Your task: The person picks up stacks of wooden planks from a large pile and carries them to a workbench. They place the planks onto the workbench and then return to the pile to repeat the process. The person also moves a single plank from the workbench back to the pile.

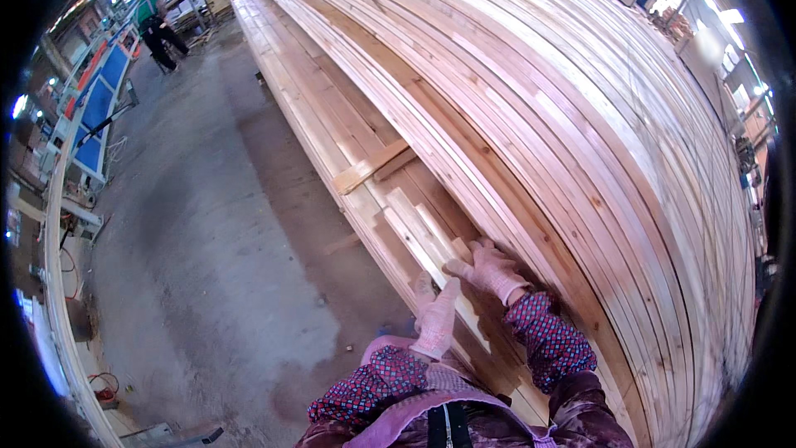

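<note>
The short pale boards (414,232) lie in front of us on a lower layer of long planks (311,91), slanting from the upper left down toward our body. Our left hand (436,315), in a pink glove, is at the near part of these pieces, its thumb side against the longest of them and its fingers reaching forward along its left edge. Our right hand (491,270), gloved alike, comes in from the other side, with its thumb stretched toward the same boards and its fingers bent just beside their right edge. Both sets of fingers look partly curled, with a moderate gap to the thumb; we cannot tell whether either closes firmly on a piece.

Just right of our right hand, the tall stack of long boards (580,158) rises like a wall and hems in that side. Beyond the far ends of the short pieces, a wooden crosspiece (371,168) lies across the lower planks. Patterned sleeves (547,340) cover our forearms, and a pink apron (406,416) shows below. To our left spreads the grey floor (224,207), with a long blue-panelled frame (104,104) past it. Well apart, at the upper left, stands a person in a green top (149,10).
</note>
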`<state>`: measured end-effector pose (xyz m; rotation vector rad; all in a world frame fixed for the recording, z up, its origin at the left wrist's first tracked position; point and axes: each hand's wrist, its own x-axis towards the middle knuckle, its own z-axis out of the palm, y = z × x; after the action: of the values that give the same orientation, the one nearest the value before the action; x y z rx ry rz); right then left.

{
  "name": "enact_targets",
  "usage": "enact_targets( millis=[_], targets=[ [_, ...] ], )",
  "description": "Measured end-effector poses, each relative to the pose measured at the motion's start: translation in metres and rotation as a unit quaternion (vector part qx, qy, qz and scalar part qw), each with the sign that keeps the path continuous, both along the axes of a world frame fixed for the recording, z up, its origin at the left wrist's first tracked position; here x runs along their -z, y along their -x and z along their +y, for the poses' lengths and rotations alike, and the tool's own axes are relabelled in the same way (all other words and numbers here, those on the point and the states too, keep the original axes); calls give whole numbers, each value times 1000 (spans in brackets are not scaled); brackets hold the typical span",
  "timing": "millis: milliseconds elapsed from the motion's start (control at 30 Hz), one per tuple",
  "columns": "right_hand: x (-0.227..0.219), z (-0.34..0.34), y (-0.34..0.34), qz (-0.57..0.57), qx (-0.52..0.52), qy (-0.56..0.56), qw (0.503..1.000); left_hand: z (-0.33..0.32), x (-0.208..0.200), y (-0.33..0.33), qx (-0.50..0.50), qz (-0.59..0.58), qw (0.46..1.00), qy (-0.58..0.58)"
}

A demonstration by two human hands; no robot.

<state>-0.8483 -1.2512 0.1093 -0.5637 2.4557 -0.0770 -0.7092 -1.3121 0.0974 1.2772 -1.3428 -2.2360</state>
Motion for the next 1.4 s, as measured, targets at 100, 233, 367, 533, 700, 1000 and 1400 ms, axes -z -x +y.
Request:
enact_targets(
  millis=[100,233,367,533,700,1000,1400],
  targets=[
    [-1,-10,-12,12,-9,-6,1000,-5,63,-10,42,-3,997,71],
    [-28,11,-55,-15,-16,133,991,-24,63,-30,95,10,994,45],
    [-22,11,-77,-8,71,-40,997,-53,77,-46,15,17,996,89],
    [-42,-33,-69,-118,189,-126,967,-165,144,-73,-106,66,977,-171],
    [-35,-35,-101,145,7,71,987,-323,165,-142,-50,313,891,-326],
    [-73,-328,-130,11,-21,184,983,-584,104,-161,-59,-54,996,36],
    [-64,-693,-70,-80,-114,101,985,-869,142,-249,85,-337,895,278]
  ],
)
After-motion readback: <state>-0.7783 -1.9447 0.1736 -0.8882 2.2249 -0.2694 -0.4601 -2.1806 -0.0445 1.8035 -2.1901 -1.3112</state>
